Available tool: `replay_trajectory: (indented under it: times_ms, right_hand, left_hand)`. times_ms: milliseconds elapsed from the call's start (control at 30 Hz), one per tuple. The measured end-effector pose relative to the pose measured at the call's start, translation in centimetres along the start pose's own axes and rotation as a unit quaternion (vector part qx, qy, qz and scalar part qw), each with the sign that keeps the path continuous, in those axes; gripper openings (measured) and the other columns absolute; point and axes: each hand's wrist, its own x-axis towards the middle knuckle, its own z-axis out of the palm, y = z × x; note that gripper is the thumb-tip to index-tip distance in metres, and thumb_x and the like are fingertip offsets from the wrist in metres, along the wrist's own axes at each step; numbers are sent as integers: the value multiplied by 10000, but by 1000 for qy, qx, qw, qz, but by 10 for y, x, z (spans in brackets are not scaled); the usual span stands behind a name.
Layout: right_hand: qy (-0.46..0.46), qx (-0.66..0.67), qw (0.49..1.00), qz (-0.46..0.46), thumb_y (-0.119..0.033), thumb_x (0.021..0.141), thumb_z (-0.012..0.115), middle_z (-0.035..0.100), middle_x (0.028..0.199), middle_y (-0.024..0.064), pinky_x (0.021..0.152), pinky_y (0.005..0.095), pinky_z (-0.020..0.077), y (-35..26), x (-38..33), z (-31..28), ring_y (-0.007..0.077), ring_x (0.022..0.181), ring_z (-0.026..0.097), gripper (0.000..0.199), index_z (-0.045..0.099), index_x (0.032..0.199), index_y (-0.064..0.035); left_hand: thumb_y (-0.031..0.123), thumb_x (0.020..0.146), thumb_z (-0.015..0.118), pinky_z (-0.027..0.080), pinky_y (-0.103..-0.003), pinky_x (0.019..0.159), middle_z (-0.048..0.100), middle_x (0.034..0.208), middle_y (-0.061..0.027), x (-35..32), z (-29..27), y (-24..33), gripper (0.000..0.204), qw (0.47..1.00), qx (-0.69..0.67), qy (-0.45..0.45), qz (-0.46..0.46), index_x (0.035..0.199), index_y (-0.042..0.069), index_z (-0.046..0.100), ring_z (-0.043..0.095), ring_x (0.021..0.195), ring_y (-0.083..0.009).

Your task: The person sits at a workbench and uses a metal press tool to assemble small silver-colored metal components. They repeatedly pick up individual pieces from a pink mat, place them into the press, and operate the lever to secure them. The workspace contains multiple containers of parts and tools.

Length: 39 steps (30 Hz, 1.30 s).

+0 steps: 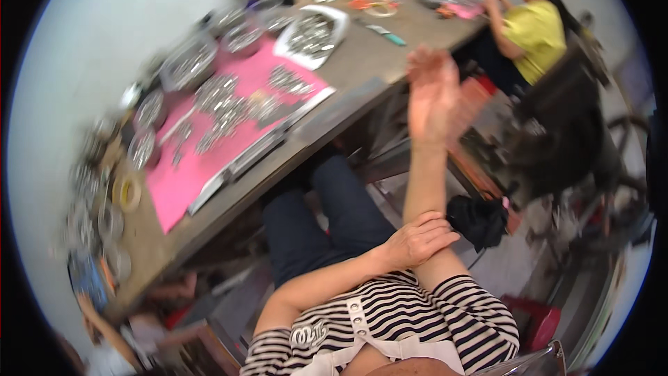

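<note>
My left hand lies across my right forearm just below the elbow, its fingers closed over the arm. My right hand is raised beside the table edge, blurred by motion. Its fingers look stretched out, and nothing shows in it. To its left, a pink sheet covers part of the worktable. Piles of small shiny metal pieces lie on the sheet. A long metal ruler-like bar runs along the sheet's near edge.
A white tray and clear tubs hold more metal pieces. A teal-handled tool lies further back. A co-worker in yellow sits at the far right near a dark chair. Another person's arm shows at lower left.
</note>
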Motion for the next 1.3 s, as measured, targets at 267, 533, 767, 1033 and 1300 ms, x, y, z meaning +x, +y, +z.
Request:
replay_trajectory:
  times_ms: [267,533,767,1033,1300]
  right_hand:
    - [-603,-386,693,-88,-73,928,727,730,986,107,830,351,546,114,-45,98,223,909,702,136,723,1049,-11]
    - [-548,-464,694,47,-62,908,700,698,972,132,767,408,536,203,-50,105,295,858,664,134,728,1028,-9]
    - [-618,-490,613,-43,-48,888,699,639,1045,129,897,444,507,240,-67,119,351,1025,598,200,689,1086,-20]
    - [-634,-435,639,-29,-39,891,673,601,1038,153,874,465,512,243,-58,121,360,999,606,191,653,1078,-3]
    - [-677,-414,608,-27,-21,896,647,630,1066,160,879,448,526,233,-54,108,358,1016,626,222,673,1115,12]
  left_hand:
    - [16,775,709,528,-505,984,695,1154,-104,-25,-166,-15,326,972,212,73,-66,1095,75,732,673,1083,-301]
    - [60,897,706,419,-448,999,721,1133,-75,-108,-343,-90,197,814,455,152,-328,1088,74,750,649,1105,-269]
    - [192,879,776,354,-455,940,602,833,-13,-125,-356,-113,84,814,442,120,-358,959,168,768,548,883,-235]
    - [197,918,735,341,-553,1042,698,1118,-46,-127,-378,-121,242,797,461,75,-384,1146,115,734,598,1133,-280]
    - [336,1088,513,95,-761,1174,490,1604,-8,-116,-343,-97,444,783,383,-60,-486,1482,144,583,280,1534,-444]
